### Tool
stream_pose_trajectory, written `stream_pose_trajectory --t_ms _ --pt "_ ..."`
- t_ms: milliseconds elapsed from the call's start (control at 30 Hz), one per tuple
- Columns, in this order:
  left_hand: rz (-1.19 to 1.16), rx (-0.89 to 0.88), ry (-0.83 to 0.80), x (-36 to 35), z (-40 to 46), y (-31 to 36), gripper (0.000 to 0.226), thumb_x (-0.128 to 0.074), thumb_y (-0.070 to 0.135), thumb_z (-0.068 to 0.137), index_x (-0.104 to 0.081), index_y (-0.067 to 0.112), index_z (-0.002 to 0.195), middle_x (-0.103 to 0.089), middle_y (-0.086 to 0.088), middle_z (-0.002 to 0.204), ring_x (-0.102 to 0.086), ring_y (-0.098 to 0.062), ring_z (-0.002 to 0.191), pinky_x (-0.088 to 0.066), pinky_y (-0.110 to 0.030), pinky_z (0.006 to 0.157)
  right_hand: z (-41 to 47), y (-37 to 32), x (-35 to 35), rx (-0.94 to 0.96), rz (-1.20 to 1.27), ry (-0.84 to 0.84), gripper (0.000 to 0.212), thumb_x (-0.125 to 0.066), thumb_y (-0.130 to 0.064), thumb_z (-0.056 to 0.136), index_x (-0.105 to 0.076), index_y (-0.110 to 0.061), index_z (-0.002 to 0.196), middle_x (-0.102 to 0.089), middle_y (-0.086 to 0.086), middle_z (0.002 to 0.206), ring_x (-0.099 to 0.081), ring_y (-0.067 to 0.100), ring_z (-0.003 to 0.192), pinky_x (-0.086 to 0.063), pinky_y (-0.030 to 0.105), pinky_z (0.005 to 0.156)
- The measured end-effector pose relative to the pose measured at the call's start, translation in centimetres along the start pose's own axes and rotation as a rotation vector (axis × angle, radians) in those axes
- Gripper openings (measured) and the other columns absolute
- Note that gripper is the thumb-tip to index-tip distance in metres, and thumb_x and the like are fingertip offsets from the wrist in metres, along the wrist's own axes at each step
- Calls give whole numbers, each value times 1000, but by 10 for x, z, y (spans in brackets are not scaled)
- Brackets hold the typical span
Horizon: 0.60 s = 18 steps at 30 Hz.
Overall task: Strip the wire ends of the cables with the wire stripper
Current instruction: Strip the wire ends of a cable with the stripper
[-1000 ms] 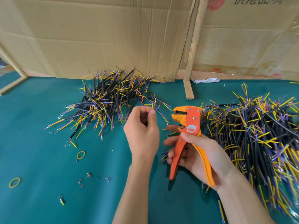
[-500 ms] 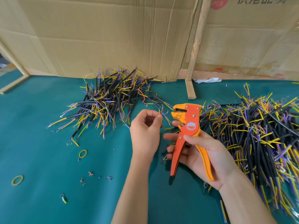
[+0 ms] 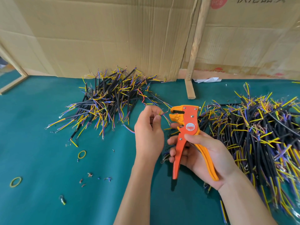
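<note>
The right hand (image 3: 203, 153) grips the orange wire stripper (image 3: 186, 132) by its 2 handles, head pointing up and left, above the green worktop (image 3: 40, 159). Just left of the stripper's head, the left hand (image 3: 148, 133) pinches a cable's thin wire ends (image 3: 162, 113), which seem close to the tool's mouth without entering it. Cable piles (image 3: 107, 101) lie left and right of the stripper.
</note>
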<state>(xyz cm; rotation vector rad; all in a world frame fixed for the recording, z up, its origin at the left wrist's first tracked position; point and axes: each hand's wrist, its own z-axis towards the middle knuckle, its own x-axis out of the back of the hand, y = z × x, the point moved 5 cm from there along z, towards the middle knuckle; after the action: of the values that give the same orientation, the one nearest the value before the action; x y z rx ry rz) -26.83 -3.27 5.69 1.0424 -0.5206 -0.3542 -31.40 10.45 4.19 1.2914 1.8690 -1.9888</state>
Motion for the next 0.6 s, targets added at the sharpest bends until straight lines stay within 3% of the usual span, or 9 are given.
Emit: stream_pose_trajectory --t_ms 100,367,600 --pt "-27 14 -22 -1 0 -2 23 -49 -3 97 -60 16 92 -61 -6 83 -52 -19 73 -44 -31 71 0 0 1 -3 7 4 53 -66 -15 83 -60 -1 134 -64 27 97 -62 37 74 -57 48 71" --pt "-12 35 17 1 1 -3 30 -50 1 99 -58 28 89 -62 -4 94 -53 -13 78 -44 -29 74 -2 -1 5 -36 -36 -21 54 -67 -6 80 -61 -2 134 -63 26 94 -61 38 74 -56 48 70" --pt "14 15 37 3 2 -1 38 -52 -3 97 -56 33 86 -62 0 97 -54 -1 86 -40 -12 75 -6 0 5 -75 -107 -96 57 -73 -7 79 -61 -4 134 -62 24 95 -62 36 76 -56 48 71"
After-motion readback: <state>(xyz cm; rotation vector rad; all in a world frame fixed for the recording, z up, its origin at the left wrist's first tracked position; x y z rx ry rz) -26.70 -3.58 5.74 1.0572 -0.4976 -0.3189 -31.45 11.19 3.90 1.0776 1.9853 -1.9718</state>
